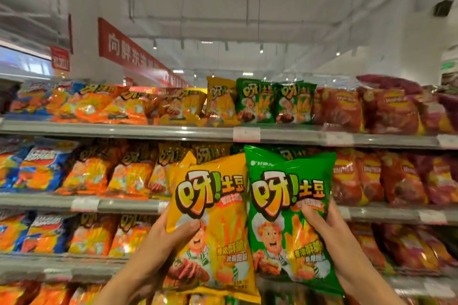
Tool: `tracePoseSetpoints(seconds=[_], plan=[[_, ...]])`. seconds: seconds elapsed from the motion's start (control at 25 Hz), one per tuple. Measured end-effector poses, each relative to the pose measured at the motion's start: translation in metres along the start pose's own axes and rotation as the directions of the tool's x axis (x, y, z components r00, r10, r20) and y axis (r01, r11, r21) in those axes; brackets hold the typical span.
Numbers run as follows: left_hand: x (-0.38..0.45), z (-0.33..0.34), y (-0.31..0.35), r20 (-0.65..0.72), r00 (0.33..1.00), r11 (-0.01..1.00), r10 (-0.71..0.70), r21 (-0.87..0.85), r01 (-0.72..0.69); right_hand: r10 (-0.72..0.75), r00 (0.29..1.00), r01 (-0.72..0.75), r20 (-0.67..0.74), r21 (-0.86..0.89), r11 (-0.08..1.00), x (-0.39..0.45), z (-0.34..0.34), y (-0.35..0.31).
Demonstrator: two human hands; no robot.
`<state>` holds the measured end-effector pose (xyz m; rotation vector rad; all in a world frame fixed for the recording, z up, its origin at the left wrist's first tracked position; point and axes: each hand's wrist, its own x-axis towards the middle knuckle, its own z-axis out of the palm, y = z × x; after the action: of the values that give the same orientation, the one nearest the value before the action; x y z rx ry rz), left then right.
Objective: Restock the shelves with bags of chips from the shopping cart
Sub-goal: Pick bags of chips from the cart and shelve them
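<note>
- My left hand (173, 233) has the yellow bag (210, 220) by its lower left edge, thumb pressed across the front, the other fingers hidden behind it.
- My right hand (324, 228) grips the green bag (290, 215) along its right side, fingers curled over the front, thumb out of sight behind.
- Both bags are up in the air in front of the shelving, side by side with their inner edges touching or overlapping; I can't say which.
- They read as light and puffy to me: air-filled pillows, with the film dimpling where my fingers dig in.
- That glossy film looks slick, so I'd guess a pinch on the flat face could slide. A hold at the side or on a crimped seam seems safer.
- The contents are surely brittle, so no squeezing the belly; I'd keep pressure near the edge, as now.
- Matching stock shows where they belong: on the top shelf (173, 129), yellow packs (219, 101) stand just left of green packs (275, 103).
- The middle shelf (119, 202) shows the same brand behind my raised bags, though that row is mostly hidden.
- The soft bags will likely flop if set down carelessly, so I'd stand each upright against its neighbours.
- The shopping cart isn't in my view.
</note>
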<state>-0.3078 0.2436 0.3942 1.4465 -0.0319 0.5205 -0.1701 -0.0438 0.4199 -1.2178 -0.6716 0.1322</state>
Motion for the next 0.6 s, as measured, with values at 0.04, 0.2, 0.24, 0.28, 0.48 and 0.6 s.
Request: tracePoseSetpoints(seconds=[0.04, 0.2, 0.24, 0.28, 0.48, 0.6], plan=[[0.019, 0.006, 0.001, -0.003, 1.0, 1.0, 0.014, 0.014, -0.014, -0.025, 1.0, 0.025, -0.013, -0.015, 1.0, 0.018, -0.006, 0.0], [0.114, 0.031, 0.023, -0.046, 0.991, 0.991, 0.122, 0.052, -0.12, -0.118, 0.993, 0.117, -0.014, -0.041, 0.992, 0.116, -0.036, -0.018], [0.137, 0.035, 0.034, -0.053, 0.985, 0.986, 0.162, 0.056, -0.159, -0.142, 0.99, 0.141, -0.008, -0.038, 0.989, 0.142, -0.041, -0.028], [0.162, 0.04, 0.048, -0.046, 0.978, 0.978, 0.202, 0.066, -0.199, -0.172, 0.985, 0.172, 0.008, -0.032, 0.985, 0.171, -0.044, -0.039], [0.267, 0.038, 0.137, -0.088, 0.915, 0.918, 0.393, 0.088, -0.386, -0.34, 0.938, 0.338, 0.066, 0.038, 0.94, 0.312, -0.017, -0.109], [0.316, 0.022, 0.182, -0.14, 0.867, 0.878, 0.478, 0.086, -0.47, -0.354, 0.934, 0.354, 0.046, 0.008, 0.935, 0.384, 0.008, -0.135]])
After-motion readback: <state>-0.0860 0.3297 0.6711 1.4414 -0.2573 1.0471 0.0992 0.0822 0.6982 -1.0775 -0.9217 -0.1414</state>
